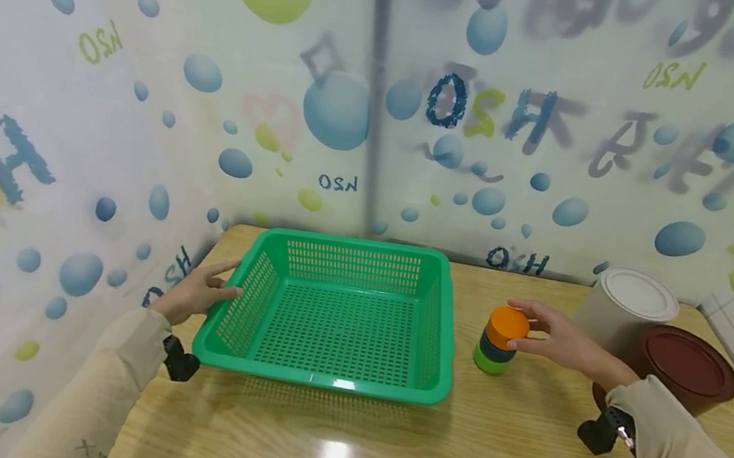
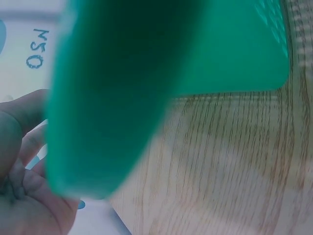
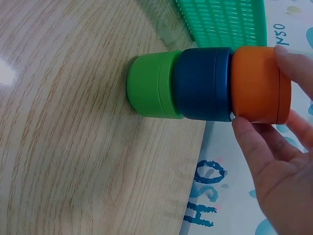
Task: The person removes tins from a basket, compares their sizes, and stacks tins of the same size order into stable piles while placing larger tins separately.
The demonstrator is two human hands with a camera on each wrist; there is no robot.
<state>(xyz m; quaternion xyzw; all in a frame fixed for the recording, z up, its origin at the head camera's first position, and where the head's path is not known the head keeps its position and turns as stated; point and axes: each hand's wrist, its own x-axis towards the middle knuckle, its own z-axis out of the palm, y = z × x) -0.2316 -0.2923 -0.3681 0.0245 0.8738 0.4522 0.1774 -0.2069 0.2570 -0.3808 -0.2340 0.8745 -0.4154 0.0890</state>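
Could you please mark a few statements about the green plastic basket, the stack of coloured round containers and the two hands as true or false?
1. The green perforated plastic basket holds several containers. False: it is empty.
2. The right hand grips the orange round container on top of the stack. True.
3. The dark blue round container sits at the bottom of the stack. False: the light green round container is at the bottom, the blue one in the middle.
4. The left hand touches the basket's left rim. True.
5. The brown-lidded round tub stands left of the basket. False: it stands at the right.
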